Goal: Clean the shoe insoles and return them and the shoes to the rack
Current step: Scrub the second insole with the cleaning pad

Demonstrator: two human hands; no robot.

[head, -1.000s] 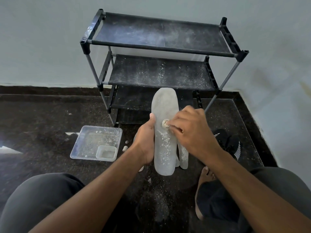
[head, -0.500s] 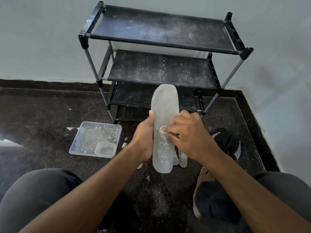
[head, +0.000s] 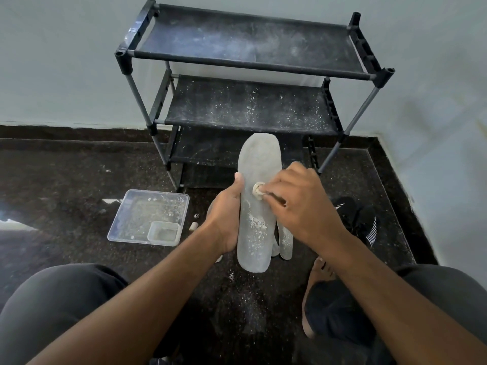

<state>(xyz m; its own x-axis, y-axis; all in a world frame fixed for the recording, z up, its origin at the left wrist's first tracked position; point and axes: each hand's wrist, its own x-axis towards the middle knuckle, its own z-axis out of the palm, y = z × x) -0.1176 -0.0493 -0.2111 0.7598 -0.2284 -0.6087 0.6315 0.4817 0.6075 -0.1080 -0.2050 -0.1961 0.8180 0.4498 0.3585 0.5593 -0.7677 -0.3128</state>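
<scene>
Dark speckled floor [head: 79,167] and a dusty rack [head: 247,106] lie beyond your hands. Your left hand [head: 226,219] grips the upright insole [head: 257,206] by its edge while your right hand [head: 297,206] pinches a small scrubbing pad [head: 257,190] against its face. It looks light and bendy, so support it mid-length.

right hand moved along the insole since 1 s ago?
Barely. The right hand keeps its pad at about the same spot on the insole, beside the left thumb; most of the apparent shift is camera motion.
</scene>
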